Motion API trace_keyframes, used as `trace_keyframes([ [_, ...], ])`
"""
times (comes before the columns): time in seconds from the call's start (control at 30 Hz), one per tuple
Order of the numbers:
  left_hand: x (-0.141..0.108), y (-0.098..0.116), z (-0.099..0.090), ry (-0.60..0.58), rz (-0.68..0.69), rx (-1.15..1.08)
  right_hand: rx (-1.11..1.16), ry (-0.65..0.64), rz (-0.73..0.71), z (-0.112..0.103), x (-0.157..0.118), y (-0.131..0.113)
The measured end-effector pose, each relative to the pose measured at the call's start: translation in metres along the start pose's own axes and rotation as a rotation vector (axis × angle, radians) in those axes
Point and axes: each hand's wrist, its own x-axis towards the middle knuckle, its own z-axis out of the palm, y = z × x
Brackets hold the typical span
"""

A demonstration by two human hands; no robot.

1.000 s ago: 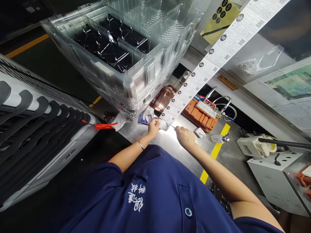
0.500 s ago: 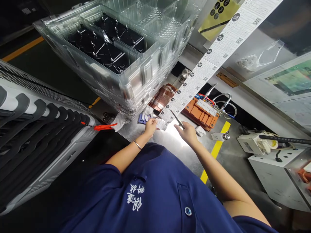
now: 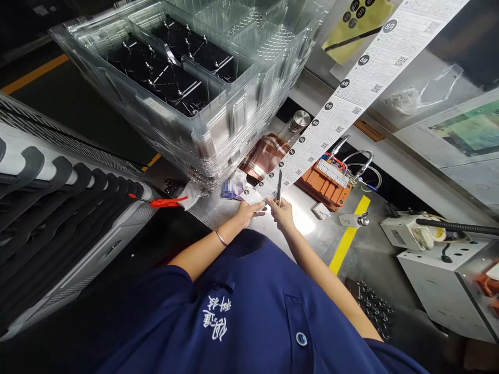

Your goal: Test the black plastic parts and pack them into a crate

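Just beyond the fingers of the left hand lies the near end of the label strip, its long axis running diagonally away, forward and to the right. The left hand is the nearer to that end; its thumb and fingers appear to pinch the edge. Fingers of the right hand grip a slim dark tool, pen or blade not determinable, tip pointing away and overlapping the strip in view; contact cannot be confirmed. The right thumb sits just beside the strip's end. Both forearms reach forward over the counter and converge, hands near each other. Ahead of the fingers is a copper-coloured stack; ahead and right, an orange fixture.
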Motion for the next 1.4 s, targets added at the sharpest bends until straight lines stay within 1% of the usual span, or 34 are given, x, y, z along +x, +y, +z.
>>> trace_keyframes([
  [0.1, 0.003, -0.005, 0.008, 0.075, 0.035, 0.057, 0.009, 0.020, 0.009, 0.002, -0.001, -0.001],
  [0.27, 0.007, -0.007, 0.015, 0.130, 0.145, 0.165, 0.041, 0.076, 0.056, 0.007, 0.003, -0.002],
  [0.4, 0.006, -0.013, 0.021, 0.210, 0.230, 0.130, 0.112, 0.167, 0.067, 0.011, 0.006, -0.004],
  [0.5, 0.005, -0.015, 0.021, 0.228, 0.207, 0.090, 0.102, 0.185, 0.087, 0.008, 0.010, -0.007],
  [0.6, 0.002, -0.014, 0.017, 0.237, 0.129, 0.057, 0.058, 0.143, 0.087, 0.001, 0.015, -0.007],
  [0.7, -0.001, -0.011, 0.008, 0.269, 0.077, 0.056, -0.002, 0.107, 0.110, -0.008, 0.018, 0.002],
  [0.8, -0.003, -0.007, -0.006, 0.335, 0.067, 0.073, -0.105, 0.201, 0.048, -0.016, 0.016, 0.022],
  [0.83, -0.003, -0.005, -0.011, 0.362, 0.072, 0.073, -0.154, 0.216, 0.017, -0.018, 0.013, 0.030],
  [0.87, -0.004, -0.003, -0.017, 0.390, 0.077, 0.072, -0.207, 0.197, -0.005, -0.019, 0.010, 0.038],
  [0.9, -0.004, -0.002, -0.024, 0.423, 0.083, 0.072, -0.254, 0.140, -0.013, -0.019, 0.007, 0.046],
  [0.97, -0.006, 0.000, -0.038, 0.497, 0.087, 0.084, -0.309, -0.032, 0.016, -0.017, 0.000, 0.059],
  [1.03, -0.009, 0.000, -0.052, 0.560, 0.083, 0.099, -0.300, -0.183, 0.051, -0.014, -0.004, 0.067],
  [1.13, -0.016, -0.001, -0.071, 0.646, 0.072, 0.101, -0.223, -0.349, 0.057, -0.007, -0.004, 0.069],
  [1.23, -0.024, 0.001, -0.087, 0.756, 0.085, 0.078, -0.163, -0.577, 0.042, 0.002, 0.002, 0.068],
  [1.33, -0.033, 0.005, -0.096, 0.834, 0.131, 0.072, -0.206, -0.782, 0.037, 0.020, 0.007, 0.074],
  [1.4, -0.037, 0.006, -0.096, 0.840, 0.156, 0.082, -0.343, -0.869, -0.007, 0.037, 0.006, 0.081],
])
